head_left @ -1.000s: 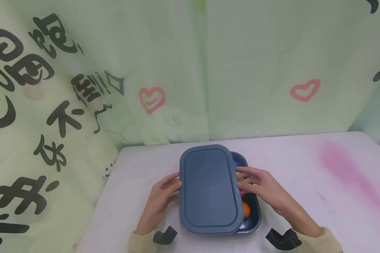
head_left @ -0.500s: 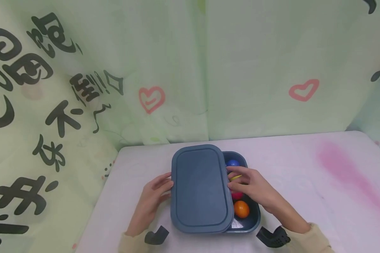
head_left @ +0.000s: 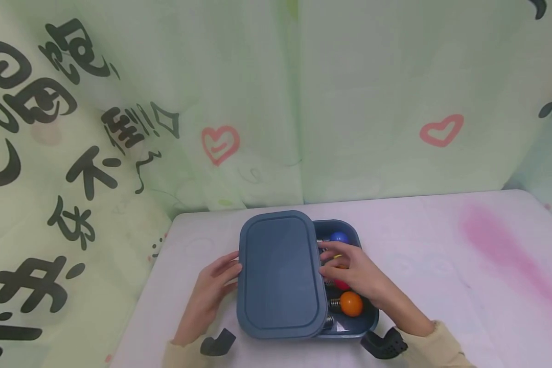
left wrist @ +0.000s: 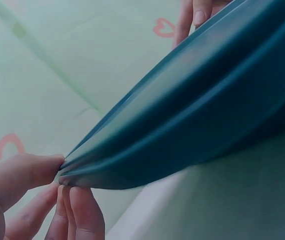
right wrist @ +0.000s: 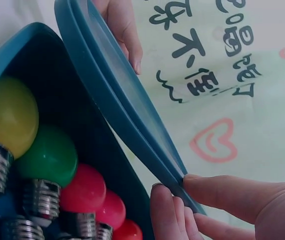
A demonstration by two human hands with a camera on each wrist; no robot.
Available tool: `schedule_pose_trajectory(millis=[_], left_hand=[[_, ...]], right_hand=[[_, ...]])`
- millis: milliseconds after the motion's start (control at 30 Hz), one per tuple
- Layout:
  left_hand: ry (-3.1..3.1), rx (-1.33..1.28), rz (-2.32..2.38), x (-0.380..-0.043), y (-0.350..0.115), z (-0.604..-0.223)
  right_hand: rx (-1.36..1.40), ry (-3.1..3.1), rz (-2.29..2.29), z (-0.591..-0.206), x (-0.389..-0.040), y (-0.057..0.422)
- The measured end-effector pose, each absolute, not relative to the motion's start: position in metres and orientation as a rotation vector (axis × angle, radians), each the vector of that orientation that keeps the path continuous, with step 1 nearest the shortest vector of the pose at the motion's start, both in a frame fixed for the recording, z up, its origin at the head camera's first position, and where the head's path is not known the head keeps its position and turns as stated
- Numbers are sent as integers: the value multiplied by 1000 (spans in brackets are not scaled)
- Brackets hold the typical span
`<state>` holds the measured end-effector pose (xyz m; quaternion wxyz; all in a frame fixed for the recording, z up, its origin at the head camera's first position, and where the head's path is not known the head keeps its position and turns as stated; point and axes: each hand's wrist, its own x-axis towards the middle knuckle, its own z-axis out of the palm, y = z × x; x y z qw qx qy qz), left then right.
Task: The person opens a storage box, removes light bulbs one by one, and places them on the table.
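Clearly, our left hand (head_left: pixel 211 289) and right hand (head_left: pixel 356 273) closely pinch the lid (head_left: pixel 280 276) by its long edges, above the left of the box (head_left: pixel 354 326). We judge it light, fairly stiff, best held mid-edge; the bulbs (head_left: pixel 351 304) look fragile.

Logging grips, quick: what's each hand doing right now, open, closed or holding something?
Left hand: holding the blue-gray lid, pinching its left edge.
Right hand: holding the same lid, pinching its right edge.
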<state>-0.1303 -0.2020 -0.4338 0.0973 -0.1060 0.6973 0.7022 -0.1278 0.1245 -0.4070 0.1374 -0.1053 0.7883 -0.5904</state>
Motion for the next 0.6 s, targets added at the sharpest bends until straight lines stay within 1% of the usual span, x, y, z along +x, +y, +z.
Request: schedule_pose_trajectory(millis=[433, 600], left_hand=[[2042, -338, 2094, -128, -224, -435], [2032, -361, 2092, -126, -232, -435]], right_hand=[[-381, 2179, -1788, -404, -129, 102], [-367, 2158, -1791, -406, -131, 93]])
